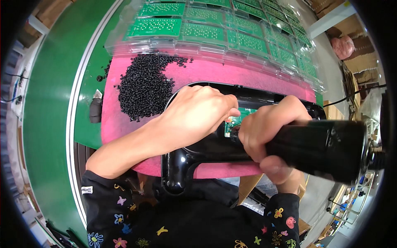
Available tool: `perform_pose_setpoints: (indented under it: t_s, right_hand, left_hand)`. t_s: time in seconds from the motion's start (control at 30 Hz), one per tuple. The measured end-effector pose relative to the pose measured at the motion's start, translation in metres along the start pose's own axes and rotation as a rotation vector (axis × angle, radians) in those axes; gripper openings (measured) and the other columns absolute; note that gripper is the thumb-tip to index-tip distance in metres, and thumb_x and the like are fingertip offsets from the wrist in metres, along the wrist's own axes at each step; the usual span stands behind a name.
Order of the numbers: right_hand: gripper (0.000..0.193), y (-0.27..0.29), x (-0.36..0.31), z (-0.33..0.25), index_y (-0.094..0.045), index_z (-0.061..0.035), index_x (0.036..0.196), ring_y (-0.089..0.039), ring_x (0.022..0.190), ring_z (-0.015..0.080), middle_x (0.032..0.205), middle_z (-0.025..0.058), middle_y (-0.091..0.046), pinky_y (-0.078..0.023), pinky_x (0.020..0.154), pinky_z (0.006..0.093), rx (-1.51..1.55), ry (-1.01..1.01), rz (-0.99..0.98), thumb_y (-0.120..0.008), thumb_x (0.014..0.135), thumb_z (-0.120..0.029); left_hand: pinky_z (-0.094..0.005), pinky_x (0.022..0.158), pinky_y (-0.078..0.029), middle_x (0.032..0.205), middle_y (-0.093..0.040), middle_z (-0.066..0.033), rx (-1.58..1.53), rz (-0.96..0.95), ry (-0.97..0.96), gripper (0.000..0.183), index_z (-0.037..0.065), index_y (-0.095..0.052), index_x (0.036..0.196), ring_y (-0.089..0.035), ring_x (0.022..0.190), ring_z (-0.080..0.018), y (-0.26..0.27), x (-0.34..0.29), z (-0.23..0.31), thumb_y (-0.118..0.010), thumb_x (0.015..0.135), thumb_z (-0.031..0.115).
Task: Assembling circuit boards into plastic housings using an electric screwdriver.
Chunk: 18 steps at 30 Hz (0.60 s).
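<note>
A glossy black plastic housing point(206, 151) lies across the pink mat in front of me, with a green circuit board point(244, 117) set inside it. My right hand point(269, 130) is wrapped round a thick black electric screwdriver point(318, 144), which slants in from the right. Its tip points down toward the board, mostly hidden by my fingers. My left hand point(202, 109) rests over the housing, its fingers curled together at the board's left edge. Whatever those fingertips hold, if anything, is hidden. Beyond my left wrist, small black screws point(142, 84) lie heaped on the mat.
Clear plastic trays point(198, 47) with rows of green circuit boards cover the far side. The pink mat point(111, 111) lies over a green table point(45, 124) with a pale rail along it. A dark grey object point(96, 109) sits left of the mat. A cable point(351, 97) hangs at the right.
</note>
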State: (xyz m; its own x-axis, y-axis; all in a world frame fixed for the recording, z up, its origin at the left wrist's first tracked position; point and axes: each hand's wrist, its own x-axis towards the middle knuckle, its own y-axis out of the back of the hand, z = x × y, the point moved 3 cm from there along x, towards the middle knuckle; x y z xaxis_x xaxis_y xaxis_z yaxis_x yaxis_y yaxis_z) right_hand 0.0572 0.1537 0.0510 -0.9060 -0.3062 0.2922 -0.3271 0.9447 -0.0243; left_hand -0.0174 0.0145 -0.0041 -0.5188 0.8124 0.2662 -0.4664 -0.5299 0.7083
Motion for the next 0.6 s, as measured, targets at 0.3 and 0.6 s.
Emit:
perform_pose_setpoints:
  t_s: [0.3, 0.6]
  right_hand:
    - [0.04, 0.014, -0.008, 0.0, -0.047, -0.0089, 0.1, -0.051, 0.05, 0.0124, 0.065, -0.0012, -0.053, -0.041, 0.05, 0.028, 0.271, 0.057, 0.178, -0.08, 0.081, -0.022]
    - [0.04, 0.013, -0.014, -0.003, -0.048, -0.0072, 0.095, -0.051, 0.051, 0.0113, 0.065, -0.0015, -0.053, -0.042, 0.051, 0.0274, 0.182, -0.129, 0.118, -0.082, 0.08, -0.022]
  left_hand:
    - [-0.0458, 0.057, -0.048, 0.07, -0.059, -0.0135, 0.022, -0.069, 0.046, 0.018, 0.003, -0.057, 0.082, -0.063, 0.07, -0.0352, -0.008, 0.006, 0.006, -0.062, 0.091, 0.018]
    - [-0.0433, 0.068, -0.051, 0.081, -0.064, -0.0117, 0.033, -0.128, 0.037, 0.015, 0.003, -0.061, 0.086, -0.064, 0.083, -0.0327, -0.009, 0.005, -0.001, -0.064, 0.089, 0.018]
